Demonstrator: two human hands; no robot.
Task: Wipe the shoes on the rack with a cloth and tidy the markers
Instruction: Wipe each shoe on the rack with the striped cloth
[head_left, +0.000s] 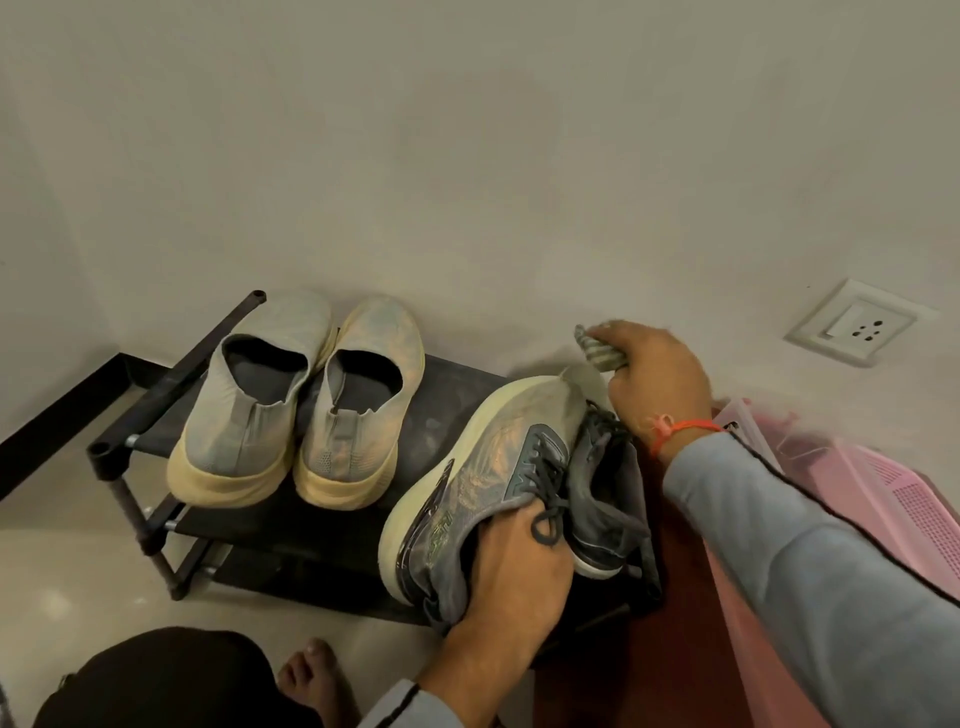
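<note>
A low black shoe rack (447, 387) stands against the wall. Two pale slip-on shoes (249, 400) (358, 405) with cream soles sit side by side on its top shelf, heels toward me. My left hand (511, 571) grips a grey laced sneaker (483, 467) by its collar, tilted on its side over the rack's right end. A second grey sneaker (608, 499) lies behind it, mostly hidden. My right hand (660, 374) grips a bunched grey striped cloth (597, 351) at the held sneaker's toe. No markers are in view.
A pink plastic basket (883, 488) stands at the right, beside a dark red surface (680, 613). A wall socket (857, 325) is at the upper right. My knee (156, 680) and bare foot (311, 675) rest on the pale floor in front.
</note>
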